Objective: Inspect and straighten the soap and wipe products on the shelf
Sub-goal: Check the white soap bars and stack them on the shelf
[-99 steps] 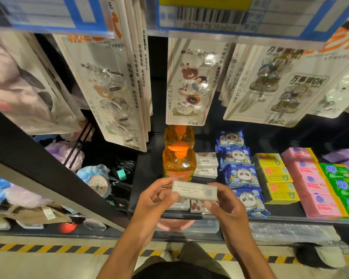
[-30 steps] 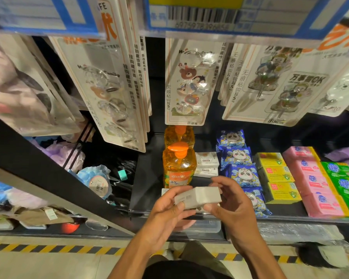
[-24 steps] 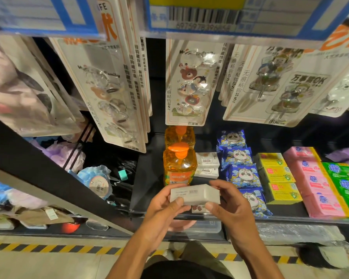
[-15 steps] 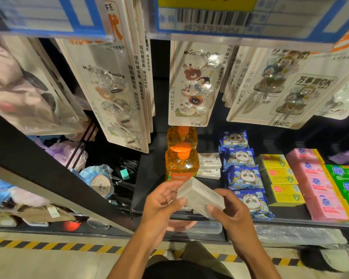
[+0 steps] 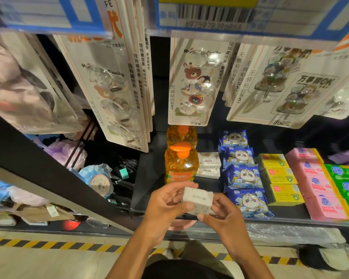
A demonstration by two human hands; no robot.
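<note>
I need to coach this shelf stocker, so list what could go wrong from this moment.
1. The white soap box is only pinched between the fingers of the left hand and right hand, near the shelf's front edge. A slip would probably send it to the floor.
2. The row of white boxes it seems to belong to sits right beside the orange pump bottle. Reaching in could knock the bottle.

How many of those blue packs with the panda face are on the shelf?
4, lined up front to back right of the orange bottles: rearmost pack, second pack, third pack, front pack by the shelf edge. Others may hide underneath.
</note>
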